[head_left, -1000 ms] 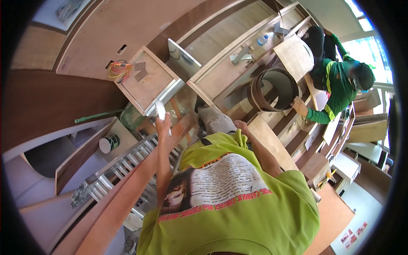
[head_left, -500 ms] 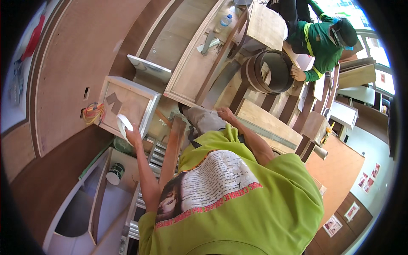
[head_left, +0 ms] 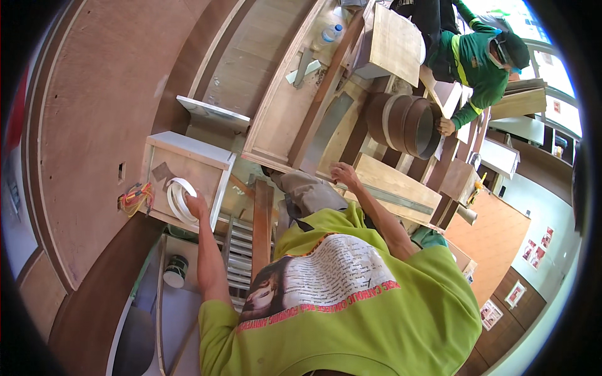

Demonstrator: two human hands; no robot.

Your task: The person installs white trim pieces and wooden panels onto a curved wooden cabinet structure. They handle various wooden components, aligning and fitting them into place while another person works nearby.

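My left hand [head_left: 195, 205] grips a coil of white strip [head_left: 179, 199], which looks like edge banding. The coil is held over a box-like wooden cabinet [head_left: 197, 155] with pale edges. A dark grey patch [head_left: 164, 172] shows beside the coil. My right hand [head_left: 343, 173] is off to the right, beside my bent leg and near a long plywood panel [head_left: 395, 183]. Its fingers are loosely bent and hold nothing that I can see.
Orange and yellow wires [head_left: 136, 198] poke from the brown wall panel. A brown plank [head_left: 262, 219] stands by a metal ladder [head_left: 239, 257]. A co-worker in green [head_left: 486, 72] has a hand on a brown cylinder [head_left: 404, 124]. A bottle [head_left: 331, 34] lies on a long wooden frame.
The coil has turned so its round face shows more. My right hand has lifted off my leg. The co-worker's brown cylinder has tipped onto its side.
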